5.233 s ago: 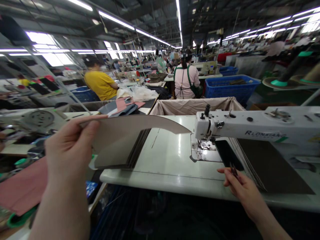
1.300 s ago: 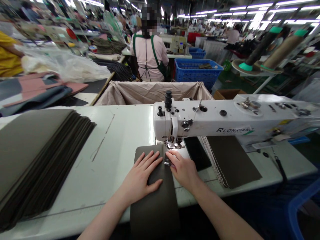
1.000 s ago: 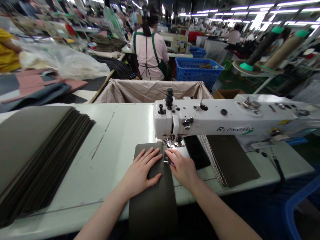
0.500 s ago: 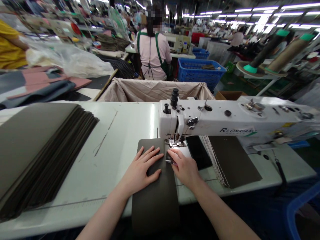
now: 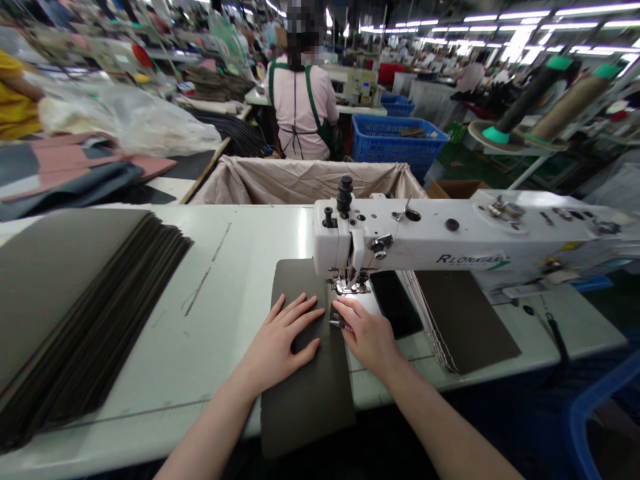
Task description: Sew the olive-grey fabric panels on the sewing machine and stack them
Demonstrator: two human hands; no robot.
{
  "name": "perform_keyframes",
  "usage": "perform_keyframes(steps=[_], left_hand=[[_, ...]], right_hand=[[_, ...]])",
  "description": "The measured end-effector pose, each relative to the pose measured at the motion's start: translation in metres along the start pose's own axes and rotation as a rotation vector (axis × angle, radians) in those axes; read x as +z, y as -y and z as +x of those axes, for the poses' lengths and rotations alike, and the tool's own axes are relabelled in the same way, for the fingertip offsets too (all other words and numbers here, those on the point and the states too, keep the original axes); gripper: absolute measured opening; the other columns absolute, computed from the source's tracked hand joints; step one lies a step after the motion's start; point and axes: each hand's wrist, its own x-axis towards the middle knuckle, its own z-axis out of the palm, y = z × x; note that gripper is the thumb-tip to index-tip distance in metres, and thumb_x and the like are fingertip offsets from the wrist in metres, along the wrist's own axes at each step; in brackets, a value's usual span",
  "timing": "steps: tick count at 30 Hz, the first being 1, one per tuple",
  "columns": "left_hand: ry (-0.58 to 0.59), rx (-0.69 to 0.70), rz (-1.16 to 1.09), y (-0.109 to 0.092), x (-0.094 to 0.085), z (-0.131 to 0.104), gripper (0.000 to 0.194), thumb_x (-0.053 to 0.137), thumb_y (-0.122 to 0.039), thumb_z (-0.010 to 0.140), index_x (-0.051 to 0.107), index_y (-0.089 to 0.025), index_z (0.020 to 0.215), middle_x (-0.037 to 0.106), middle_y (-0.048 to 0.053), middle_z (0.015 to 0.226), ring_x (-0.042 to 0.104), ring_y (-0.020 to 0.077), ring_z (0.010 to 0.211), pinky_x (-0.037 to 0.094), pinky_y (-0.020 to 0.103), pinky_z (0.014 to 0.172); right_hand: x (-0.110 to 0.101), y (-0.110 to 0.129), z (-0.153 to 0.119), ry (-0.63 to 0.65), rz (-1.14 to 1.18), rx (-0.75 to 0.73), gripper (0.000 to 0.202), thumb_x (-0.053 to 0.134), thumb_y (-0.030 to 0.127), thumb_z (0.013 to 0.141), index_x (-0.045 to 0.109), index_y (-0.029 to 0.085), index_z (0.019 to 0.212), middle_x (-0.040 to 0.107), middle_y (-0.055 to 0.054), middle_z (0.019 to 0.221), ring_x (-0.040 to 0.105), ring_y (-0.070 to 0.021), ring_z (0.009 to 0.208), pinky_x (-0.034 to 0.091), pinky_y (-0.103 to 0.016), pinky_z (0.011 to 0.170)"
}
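A dark olive fabric panel [image 5: 307, 407] lies under the needle area of the white sewing machine [image 5: 400, 233], its lower end hanging over the table's front edge. My left hand [image 5: 283, 343] rests flat on the panel with fingers spread. Beside the presser foot [image 5: 350, 285], my right hand [image 5: 367, 337] is closed around a small pointed metal tool [image 5: 336, 323], most of it hidden by the fingers. Those fingertips sit at the panel's right edge, just in front of the foot.
A thick stack of olive panels [image 5: 100, 307] fills the table's left side. Right of my hand lie a dark phone-like slab [image 5: 395, 303] and more panels [image 5: 460, 323]. A cloth-lined bin [image 5: 300, 181] stands behind the table; beyond it sits a person [image 5: 303, 107] near a blue crate [image 5: 397, 143].
The panel has slid away from me under the machine; its far edge lies further back and less hangs off the front. Both hands keep nearly the same pose.
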Motion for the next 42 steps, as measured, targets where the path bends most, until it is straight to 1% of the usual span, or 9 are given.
perform_keyframes(steps=[6, 10, 14, 20, 27, 35, 42], left_hand=[[0.005, 0.000, 0.006, 0.0004, 0.0000, 0.0000, 0.048, 0.048, -0.039, 0.093, 0.045, -0.031, 0.140, 0.037, -0.001, 0.152, 0.029, 0.0243, 0.142, 0.014, 0.052, 0.119], [-0.004, 0.002, -0.003, 0.0003, 0.0001, 0.0000, 0.048, 0.050, -0.038, 0.092, 0.046, -0.031, 0.139, 0.039, 0.000, 0.151, 0.031, 0.0256, 0.141, 0.014, 0.053, 0.118], [-0.009, 0.006, -0.006, 0.0004, 0.0002, -0.0005, 0.047, 0.050, -0.037, 0.092, 0.047, -0.031, 0.139, 0.040, 0.000, 0.150, 0.032, 0.0260, 0.141, 0.015, 0.053, 0.118], [-0.036, 0.009, -0.022, 0.0008, 0.0005, -0.0007, 0.048, 0.051, -0.036, 0.091, 0.048, -0.031, 0.138, 0.041, 0.001, 0.149, 0.033, 0.0265, 0.140, 0.016, 0.054, 0.118], [-0.017, -0.005, -0.001, 0.0019, 0.0027, -0.0014, 0.049, 0.050, -0.036, 0.091, 0.046, -0.030, 0.140, 0.038, 0.001, 0.151, 0.031, 0.0262, 0.141, 0.016, 0.054, 0.118], [-0.042, -0.002, -0.008, 0.0023, 0.0024, -0.0010, 0.049, 0.052, -0.036, 0.091, 0.047, -0.031, 0.139, 0.041, 0.001, 0.150, 0.034, 0.0269, 0.139, 0.018, 0.054, 0.117], [-0.042, -0.008, 0.001, 0.0032, 0.0039, -0.0013, 0.049, 0.050, -0.036, 0.091, 0.045, -0.030, 0.140, 0.041, 0.001, 0.150, 0.033, 0.0256, 0.140, 0.017, 0.053, 0.118]], right_hand=[[0.0008, -0.0007, -0.0005, -0.016, 0.016, -0.012, 0.050, 0.046, 0.020, 0.090, 0.045, 0.027, 0.139, 0.047, -0.001, 0.145, 0.059, -0.0176, 0.113, 0.048, -0.029, 0.091], [0.0000, -0.0006, -0.0004, -0.007, 0.020, -0.008, 0.050, 0.046, 0.019, 0.090, 0.045, 0.027, 0.139, 0.047, -0.002, 0.145, 0.058, -0.0175, 0.114, 0.048, -0.029, 0.091], [0.0003, -0.0011, -0.0004, -0.017, 0.021, -0.014, 0.050, 0.046, 0.019, 0.090, 0.045, 0.028, 0.139, 0.047, -0.001, 0.145, 0.058, -0.0177, 0.114, 0.048, -0.029, 0.092], [0.0014, -0.0004, -0.0004, -0.012, 0.008, -0.004, 0.050, 0.046, 0.018, 0.089, 0.046, 0.027, 0.139, 0.047, -0.002, 0.145, 0.061, -0.0180, 0.109, 0.048, -0.029, 0.091], [0.0018, -0.0005, 0.0000, -0.018, 0.015, -0.011, 0.051, 0.048, 0.019, 0.088, 0.046, 0.027, 0.138, 0.047, -0.002, 0.144, 0.060, -0.0185, 0.110, 0.048, -0.030, 0.091], [0.0003, 0.0004, -0.0002, -0.016, 0.017, -0.007, 0.051, 0.047, 0.018, 0.088, 0.047, 0.027, 0.138, 0.048, -0.002, 0.144, 0.061, -0.0187, 0.108, 0.049, -0.029, 0.091], [0.0025, -0.0005, -0.0001, -0.021, 0.011, -0.007, 0.054, 0.047, 0.016, 0.087, 0.046, 0.028, 0.139, 0.047, -0.002, 0.145, 0.061, -0.0185, 0.108, 0.049, -0.030, 0.090]])
